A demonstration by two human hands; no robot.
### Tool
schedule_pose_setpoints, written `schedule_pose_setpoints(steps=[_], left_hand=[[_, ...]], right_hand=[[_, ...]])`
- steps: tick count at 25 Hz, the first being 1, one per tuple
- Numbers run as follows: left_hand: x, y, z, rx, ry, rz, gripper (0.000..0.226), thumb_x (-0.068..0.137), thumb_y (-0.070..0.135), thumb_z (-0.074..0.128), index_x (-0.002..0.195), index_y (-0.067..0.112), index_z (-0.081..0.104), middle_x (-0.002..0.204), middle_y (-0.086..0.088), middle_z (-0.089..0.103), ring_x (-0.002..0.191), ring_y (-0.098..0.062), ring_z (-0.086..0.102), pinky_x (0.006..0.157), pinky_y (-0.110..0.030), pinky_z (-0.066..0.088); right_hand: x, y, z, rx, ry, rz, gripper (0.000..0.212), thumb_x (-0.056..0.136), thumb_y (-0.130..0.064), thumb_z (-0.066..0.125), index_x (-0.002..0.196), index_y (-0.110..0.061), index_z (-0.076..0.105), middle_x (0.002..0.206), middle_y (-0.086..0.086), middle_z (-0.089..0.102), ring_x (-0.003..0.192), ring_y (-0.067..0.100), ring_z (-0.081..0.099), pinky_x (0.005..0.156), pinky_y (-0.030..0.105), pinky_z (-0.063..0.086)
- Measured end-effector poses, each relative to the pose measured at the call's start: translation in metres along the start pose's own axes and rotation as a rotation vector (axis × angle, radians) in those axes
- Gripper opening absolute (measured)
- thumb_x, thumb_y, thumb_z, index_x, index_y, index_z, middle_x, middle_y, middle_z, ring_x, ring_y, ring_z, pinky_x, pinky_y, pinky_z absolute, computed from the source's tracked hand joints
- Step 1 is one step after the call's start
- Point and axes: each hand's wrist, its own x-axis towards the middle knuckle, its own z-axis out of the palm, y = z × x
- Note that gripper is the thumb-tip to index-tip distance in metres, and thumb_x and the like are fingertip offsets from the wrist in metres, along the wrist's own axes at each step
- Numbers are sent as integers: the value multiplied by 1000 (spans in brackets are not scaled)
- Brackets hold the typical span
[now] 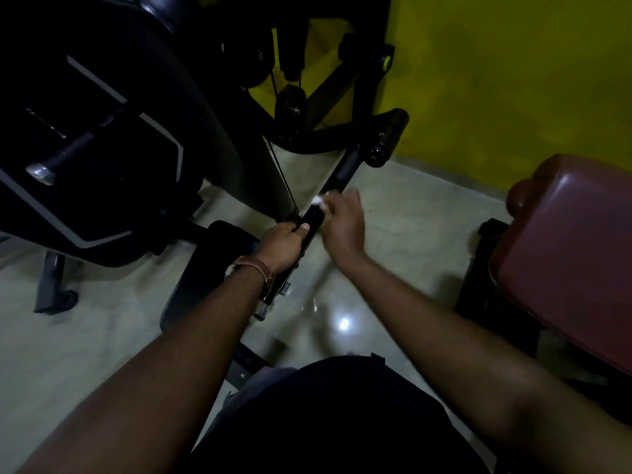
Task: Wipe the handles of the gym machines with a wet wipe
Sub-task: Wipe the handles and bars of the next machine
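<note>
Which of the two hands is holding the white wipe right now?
The right hand: it pinches the white wipe against the black bar. The left hand, the one with the brown watch strap, only grips the bar lower down.

No text, label, brand, number or sign could be read anywhere; the frame was too dark and blurred.

Both hands (282, 242) (342, 217) forward, fingers curled (right blurred)
</note>
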Motion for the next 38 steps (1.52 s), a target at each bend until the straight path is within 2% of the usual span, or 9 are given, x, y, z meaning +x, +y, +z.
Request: schedule_pose_setpoints(steps=[3,7,11,15,19,23,31,35,38], left_hand=[[5,1,-3,-14,-48,-44,37,100,35,45,76,12,62,74,-10,66,61,-20,60,48,-22,40],[17,11,-5,-52,-101,-127,31,101,15,40,111,2,67,113,-20,67,107,-31,63,85,-28,46],[19,14,2,3,-49,-97,33,94,18,40,81,5,67,77,-19,70,57,-24,68,49,-26,48],[21,12,7,-16,-27,-67,37,96,25,41,88,-2,65,80,-25,69,64,-39,68,60,-42,57],[26,10,10,-8,-51,-112,51,92,54,43,94,9,67,71,-16,70,53,-31,66,48,-31,50],[36,32,5,56,-112,-137,42,101,27,39,120,-6,58,93,-11,55,57,-14,48,51,-23,44],[49,32,20,114,23,-87,48,83,54,46,84,11,66,73,-10,69,48,-24,66,47,-25,48],[52,27,20,106,13,-86,45,85,57,51,98,16,65,79,-11,69,52,-25,67,50,-25,48],[54,24,22,153,14,-67,47,85,59,49,95,16,65,74,-9,70,48,-23,66,51,-26,49]], right_hand=[[-17,-8,10,406,108,359,10,89,-7,63,88,-16,67,95,7,64,80,17,60,74,16,49],[50,0,16,1077,268,1058,12,97,-14,59,91,-4,62,76,8,62,61,16,55,50,21,47],[29,10,26,1432,-96,1126,25,102,-7,40,117,2,58,87,17,71,84,24,63,69,32,56],[72,21,11,1487,12,1164,22,104,-8,40,109,7,56,78,21,70,82,30,64,86,39,53],[41,1,-3,767,181,821,14,93,-9,64,79,-5,64,72,7,65,59,11,57,60,21,49],[51,12,-5,79,107,308,19,84,-36,74,89,-17,76,91,0,66,81,11,60,65,22,42],[59,20,-15,-57,-281,-154,15,83,-27,75,94,-17,79,87,5,58,75,12,52,63,16,31],[108,29,-23,-77,-78,97,13,84,-26,74,94,-19,79,97,4,66,88,16,63,72,16,37],[76,28,-10,-49,-62,-82,9,85,-20,72,90,-18,79,90,4,63,78,12,58,68,17,38]])
